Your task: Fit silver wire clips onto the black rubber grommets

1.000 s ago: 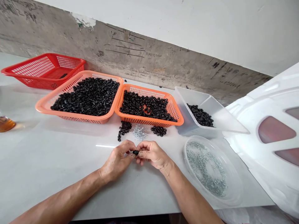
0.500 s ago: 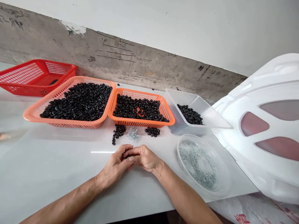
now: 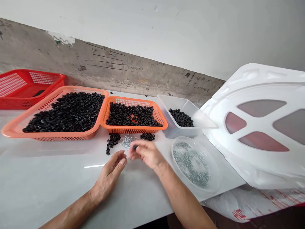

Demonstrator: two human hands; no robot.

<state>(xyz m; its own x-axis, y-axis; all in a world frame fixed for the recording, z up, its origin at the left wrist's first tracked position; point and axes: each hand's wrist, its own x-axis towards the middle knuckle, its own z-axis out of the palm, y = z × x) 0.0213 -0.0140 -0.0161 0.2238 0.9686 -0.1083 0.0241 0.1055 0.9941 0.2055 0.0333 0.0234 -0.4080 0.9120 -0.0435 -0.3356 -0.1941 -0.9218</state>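
Black bead (image 3: pixel 135 147) pinched in R hand (image 3: pixel 145 154)

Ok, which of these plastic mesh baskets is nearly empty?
The red mesh basket at the far left: only a small dark piece lies inside it, while the large orange basket and the small orange basket are heaped with black rings.

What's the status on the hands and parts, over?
Left hand open, empty. Right grip pinching a small black ring. Loose black rings and tiny silver pieces just ahead.
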